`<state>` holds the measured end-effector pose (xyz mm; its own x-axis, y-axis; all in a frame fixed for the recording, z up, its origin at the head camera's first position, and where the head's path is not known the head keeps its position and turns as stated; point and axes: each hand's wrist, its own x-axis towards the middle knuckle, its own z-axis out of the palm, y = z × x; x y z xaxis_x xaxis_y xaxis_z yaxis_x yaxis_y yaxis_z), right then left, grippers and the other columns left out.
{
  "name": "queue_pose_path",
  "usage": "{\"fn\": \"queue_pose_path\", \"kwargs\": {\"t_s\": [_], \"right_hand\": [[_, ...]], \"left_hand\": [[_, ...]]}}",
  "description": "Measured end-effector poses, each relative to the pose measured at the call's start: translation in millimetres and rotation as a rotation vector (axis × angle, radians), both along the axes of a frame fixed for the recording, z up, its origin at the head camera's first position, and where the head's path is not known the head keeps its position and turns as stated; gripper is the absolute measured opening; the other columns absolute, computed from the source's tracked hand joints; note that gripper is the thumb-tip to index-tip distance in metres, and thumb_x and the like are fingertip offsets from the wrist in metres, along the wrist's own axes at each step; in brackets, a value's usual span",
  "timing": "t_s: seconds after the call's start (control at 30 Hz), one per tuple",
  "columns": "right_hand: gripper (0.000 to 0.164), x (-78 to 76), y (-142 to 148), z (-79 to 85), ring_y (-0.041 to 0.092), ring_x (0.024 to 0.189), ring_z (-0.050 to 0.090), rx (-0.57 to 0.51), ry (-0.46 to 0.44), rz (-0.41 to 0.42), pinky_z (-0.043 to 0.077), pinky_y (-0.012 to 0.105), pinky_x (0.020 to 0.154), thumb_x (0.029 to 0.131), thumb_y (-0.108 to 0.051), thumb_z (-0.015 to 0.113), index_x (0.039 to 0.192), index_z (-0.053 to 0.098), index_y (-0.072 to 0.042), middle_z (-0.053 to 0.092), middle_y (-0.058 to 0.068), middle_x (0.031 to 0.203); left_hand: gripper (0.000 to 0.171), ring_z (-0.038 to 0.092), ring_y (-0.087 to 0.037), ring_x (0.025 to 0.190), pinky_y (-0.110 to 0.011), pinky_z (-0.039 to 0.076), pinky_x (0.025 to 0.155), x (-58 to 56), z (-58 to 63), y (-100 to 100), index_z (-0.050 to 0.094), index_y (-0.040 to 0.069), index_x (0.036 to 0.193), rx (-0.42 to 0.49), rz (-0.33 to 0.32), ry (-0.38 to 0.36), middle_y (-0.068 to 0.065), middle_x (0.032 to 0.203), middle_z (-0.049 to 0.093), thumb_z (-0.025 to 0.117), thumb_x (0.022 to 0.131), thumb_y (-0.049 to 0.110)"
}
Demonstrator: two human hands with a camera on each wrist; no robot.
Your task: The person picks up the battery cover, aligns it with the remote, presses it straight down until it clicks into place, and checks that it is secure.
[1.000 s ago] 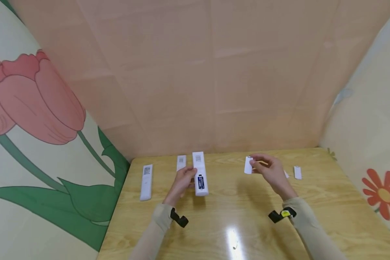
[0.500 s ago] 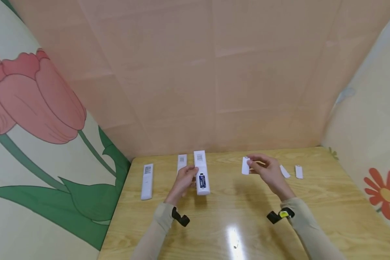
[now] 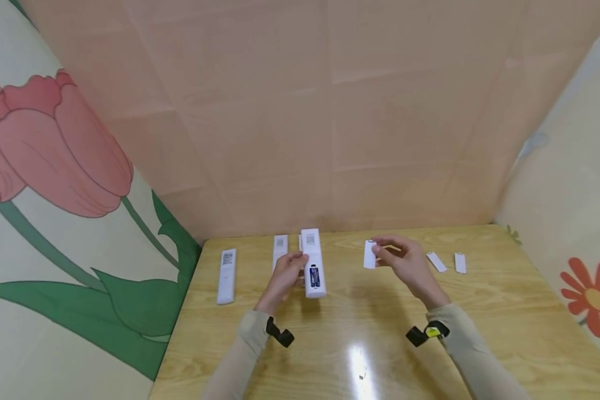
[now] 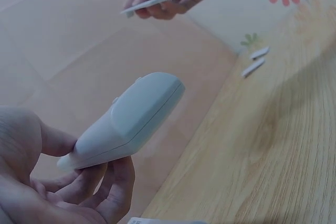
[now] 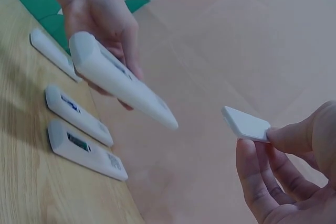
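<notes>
My left hand grips a white remote control above the table, its back facing up. The battery compartment is uncovered, with dark blue batteries inside. To the right, my right hand pinches a small white battery cover between thumb and fingers, apart from the remote. The right wrist view shows the cover held level with the thumb on its edge. In the left wrist view, the remote's rounded end points toward the camera's right.
On the wooden table lies a remote with its back covered at the left. Two more remotes, one blue-batteried and one green-batteried, lie uncovered. Two loose battery covers, one slanted and one straight, rest at the right.
My right hand has moved left with the battery cover, closing the distance to the remote. The left hand with the remote has shifted slightly right in view.
</notes>
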<state>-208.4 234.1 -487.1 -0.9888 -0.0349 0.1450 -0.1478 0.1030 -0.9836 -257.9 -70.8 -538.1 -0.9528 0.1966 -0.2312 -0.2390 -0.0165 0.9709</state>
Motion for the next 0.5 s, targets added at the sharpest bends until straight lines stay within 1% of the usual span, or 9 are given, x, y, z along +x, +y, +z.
{"fn": "queue_pose_path", "kwargs": {"t_s": [0.17,0.23,0.37,0.5], "right_hand": [[0.034,3.8,-7.4,4.2,0.015,0.091,0.075,-0.002,0.022,0.009,0.067,0.037,0.078,0.104,-0.013,0.072,0.131,0.068,0.008,0.066,0.014,0.117],[0.033,4.0,-9.8,4.3,0.015,0.09,0.075,-0.006,0.028,0.018,0.067,0.039,0.078,0.104,-0.012,0.071,0.131,0.069,0.007,0.066,0.014,0.116],[0.031,4.3,-12.8,3.7,0.015,0.089,0.074,0.004,0.045,0.032,0.067,0.04,0.078,0.104,-0.011,0.07,0.13,0.069,0.007,0.066,0.015,0.116],[0.03,4.7,-15.4,2.3,0.015,0.088,0.074,0.005,0.058,0.039,0.067,0.039,0.077,0.104,-0.009,0.07,0.13,0.069,0.007,0.066,0.019,0.115]], "left_hand": [[0.052,0.071,-0.015,0.086,-0.027,0.062,0.071,2.5,2.9,2.9,0.05,-0.006,0.151,-0.007,0.0,0.006,-0.023,0.128,0.071,0.059,0.111,0.026],[0.052,0.071,-0.016,0.087,-0.026,0.061,0.069,3.5,3.5,4.2,0.051,-0.005,0.151,-0.006,0.002,0.006,-0.022,0.126,0.072,0.06,0.11,0.026],[0.051,0.07,-0.019,0.09,-0.026,0.061,0.07,6.5,2.5,6.6,0.053,-0.007,0.148,-0.011,0.004,0.009,-0.021,0.123,0.072,0.061,0.11,0.025],[0.05,0.071,-0.019,0.09,-0.028,0.062,0.074,9.3,-0.8,9.1,0.054,-0.007,0.147,-0.017,0.005,0.001,-0.022,0.123,0.073,0.062,0.109,0.024]]}}
